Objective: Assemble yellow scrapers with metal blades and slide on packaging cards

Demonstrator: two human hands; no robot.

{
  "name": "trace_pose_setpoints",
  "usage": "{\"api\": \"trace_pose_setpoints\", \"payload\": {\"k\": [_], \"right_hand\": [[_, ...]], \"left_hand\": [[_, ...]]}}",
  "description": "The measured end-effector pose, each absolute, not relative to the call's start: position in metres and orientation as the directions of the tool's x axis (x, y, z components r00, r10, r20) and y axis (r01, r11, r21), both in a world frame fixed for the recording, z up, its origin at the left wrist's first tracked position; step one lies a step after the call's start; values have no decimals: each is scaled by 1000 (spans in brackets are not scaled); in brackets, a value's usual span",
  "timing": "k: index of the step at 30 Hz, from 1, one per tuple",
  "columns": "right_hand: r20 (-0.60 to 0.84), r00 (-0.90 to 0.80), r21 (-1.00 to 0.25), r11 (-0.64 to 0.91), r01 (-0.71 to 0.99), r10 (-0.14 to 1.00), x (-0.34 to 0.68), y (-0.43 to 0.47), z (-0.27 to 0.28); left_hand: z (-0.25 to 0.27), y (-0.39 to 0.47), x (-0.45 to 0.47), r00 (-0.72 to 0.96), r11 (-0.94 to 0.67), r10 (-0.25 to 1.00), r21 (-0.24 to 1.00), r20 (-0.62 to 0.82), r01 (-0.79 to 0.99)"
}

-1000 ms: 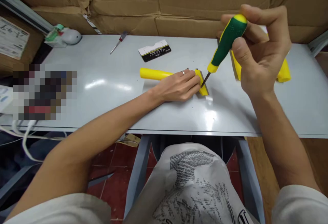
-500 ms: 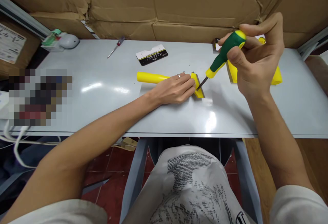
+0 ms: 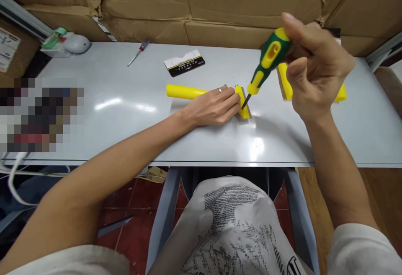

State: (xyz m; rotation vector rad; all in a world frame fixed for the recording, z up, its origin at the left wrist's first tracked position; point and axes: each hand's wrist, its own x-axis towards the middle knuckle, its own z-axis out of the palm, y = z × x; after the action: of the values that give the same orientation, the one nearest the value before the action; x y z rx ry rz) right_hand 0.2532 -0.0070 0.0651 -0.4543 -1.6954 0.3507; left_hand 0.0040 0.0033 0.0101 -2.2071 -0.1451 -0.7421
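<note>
A yellow scraper [image 3: 185,92] lies on the table, its long handle pointing left and its wide head on the right with a thin dark edge along it. My left hand [image 3: 216,105] is closed over the scraper where handle and head meet, hiding that part, and presses it to the table. My right hand [image 3: 317,69] has its fingers closed round the back of a green and yellow screwdriver [image 3: 266,61]. The screwdriver leans to the right, its tip down on the scraper's head just beside my left fingertips. Whether a screw sits under the tip is too small to tell.
A black and white card [image 3: 184,63] and a small screwdriver [image 3: 138,53] lie farther back. More yellow pieces [image 3: 285,81] are partly behind my right hand. A white mouse-shaped object [image 3: 77,43] stands at the back left. Cardboard [image 3: 220,6] walls the rear edge.
The screwdriver has turned about its axis, so a yellow slotted side of its handle now faces me. My right fingers have shifted on the handle. My left hand stays on the scraper.
</note>
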Motion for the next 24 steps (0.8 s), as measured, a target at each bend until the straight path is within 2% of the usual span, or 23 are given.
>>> {"api": "trace_pose_setpoints", "payload": {"k": [2, 4, 6, 8, 10, 11, 14, 16, 19, 22, 24], "right_hand": [[778, -232, -581, 809, 89, 584, 254, -11, 68], [734, -274, -643, 766, 11, 621, 254, -11, 67], [777, -221, -610, 792, -27, 590, 254, -6, 65], [857, -100, -504, 863, 37, 505, 254, -1, 63], [882, -81, -453, 883, 119, 464, 256, -1, 64], [870, -113, -468, 876, 119, 480, 256, -3, 65], [732, -237, -656, 754, 6, 639, 254, -14, 69], [685, -194, -720, 693, -33, 702, 251, -19, 68], [706, -68, -697, 709, 110, 705, 248, -18, 63], [735, -203, -632, 763, 138, 646, 251, -15, 64], [675, -321, -677, 731, 88, 664, 253, -17, 68]], "left_hand": [[11, 3, 4, 817, -690, -134, -644, 562, 330], [11, 3, 4, 818, -694, -131, -640, 561, 328], [9, 4, 3, 824, -698, -122, -638, 553, 325], [7, 5, 2, 829, -714, -100, -620, 550, 325], [5, 6, 1, 832, -733, -75, -596, 550, 328], [4, 6, 0, 831, -735, -71, -592, 552, 330], [4, 7, 0, 831, -718, -85, -612, 549, 331], [4, 7, -1, 838, -719, -75, -612, 540, 330], [2, 8, -1, 844, -771, -28, -549, 535, 322], [1, 8, -1, 845, -794, 4, -512, 534, 328], [0, 7, 0, 852, -775, 11, -534, 523, 338]]}}
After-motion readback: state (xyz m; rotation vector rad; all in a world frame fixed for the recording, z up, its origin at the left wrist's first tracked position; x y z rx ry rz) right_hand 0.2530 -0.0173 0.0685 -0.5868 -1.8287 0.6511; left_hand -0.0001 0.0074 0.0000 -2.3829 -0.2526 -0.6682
